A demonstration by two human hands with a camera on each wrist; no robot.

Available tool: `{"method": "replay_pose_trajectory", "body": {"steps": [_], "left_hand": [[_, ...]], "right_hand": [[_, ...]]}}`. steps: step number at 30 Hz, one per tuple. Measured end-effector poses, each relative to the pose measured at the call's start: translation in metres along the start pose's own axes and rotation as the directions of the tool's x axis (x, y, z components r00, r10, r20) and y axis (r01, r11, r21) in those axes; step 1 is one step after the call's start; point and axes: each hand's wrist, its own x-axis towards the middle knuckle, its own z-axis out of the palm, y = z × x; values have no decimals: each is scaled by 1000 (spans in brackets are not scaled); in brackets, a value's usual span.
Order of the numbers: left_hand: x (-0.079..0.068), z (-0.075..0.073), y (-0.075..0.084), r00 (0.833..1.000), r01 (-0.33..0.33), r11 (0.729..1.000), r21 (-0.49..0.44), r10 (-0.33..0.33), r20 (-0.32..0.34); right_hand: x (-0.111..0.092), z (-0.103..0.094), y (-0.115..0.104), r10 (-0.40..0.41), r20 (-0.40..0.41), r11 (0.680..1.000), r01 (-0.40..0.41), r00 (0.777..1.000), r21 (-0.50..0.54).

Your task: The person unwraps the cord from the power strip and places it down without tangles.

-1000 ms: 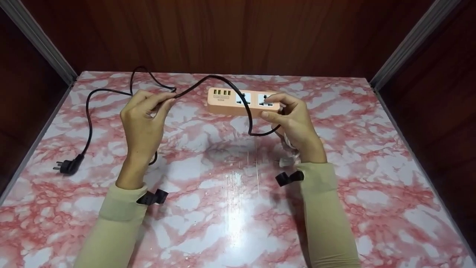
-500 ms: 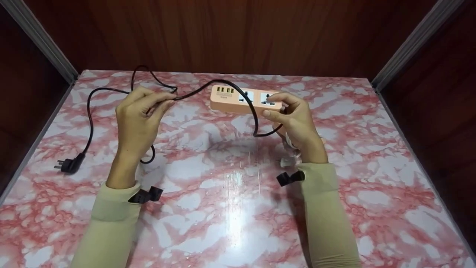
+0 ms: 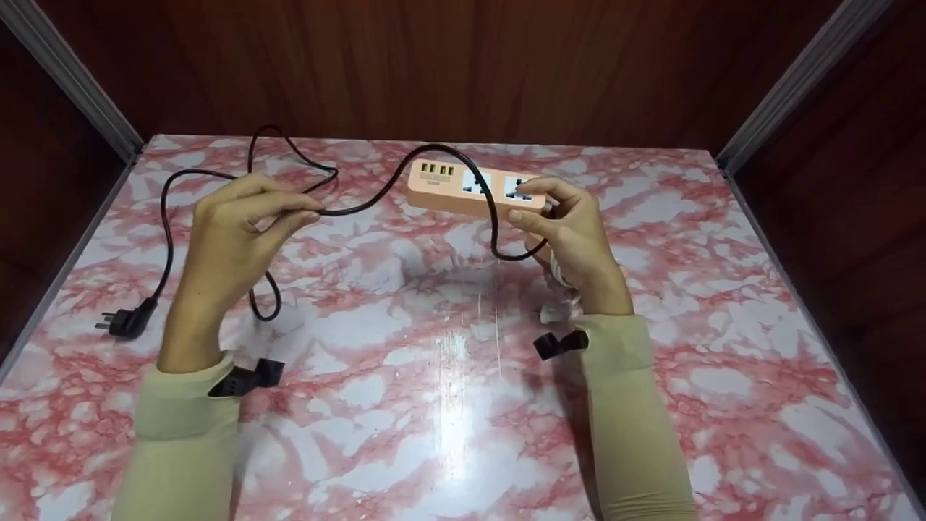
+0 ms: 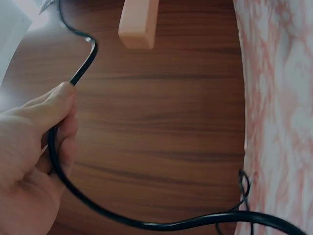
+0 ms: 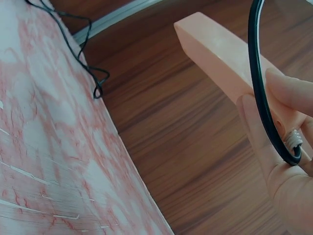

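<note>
A peach power strip (image 3: 443, 200) with two white sockets and several USB ports is held up by my right hand (image 3: 579, 235). That hand grips its right end between thumb and fingers, and in the right wrist view a ribbed collar (image 5: 293, 140) joins the cord to this end. Between thumb and fingertips, my left hand (image 3: 228, 235) pinches the strip's black cord (image 3: 372, 202). From there the cord arches across the front of the strip and dips beside the right hand. Its black three-pin plug (image 3: 129, 321) lies on the table at the left.
Loose loops of the cord lie at the back left of the marbled red-and-white table (image 3: 376, 420). A whitish cable with a clear-looking plug (image 3: 555, 312) sits partly hidden beneath the right hand. Dark wooden panels (image 3: 463, 72) enclose the back and sides.
My left hand has moved left and slightly toward me, drawing the pinched cord along. The power strip rose a little toward the back; the right hand stays almost still.
</note>
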Motion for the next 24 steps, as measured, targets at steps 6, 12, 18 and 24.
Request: {"method": "replay_pose_trajectory", "body": {"steps": [6,12,18,24], "left_hand": [[-6,-19,-2,993,-6,1000,-11,7,114],[-10,-27,-4,985,-53,997,-51,60,163],[-16,-37,-9,966,-104,992,-65,116,231],[-23,-49,-12,943,-141,988,-57,152,295]], "right_hand": [[1,2,0,-13,-24,1000,12,1000,-17],[0,0,1,-7,-38,999,6,999,-33],[0,-1,1,-2,-49,999,0,999,-39],[2,1,1,7,-58,998,-10,998,-56]]}}
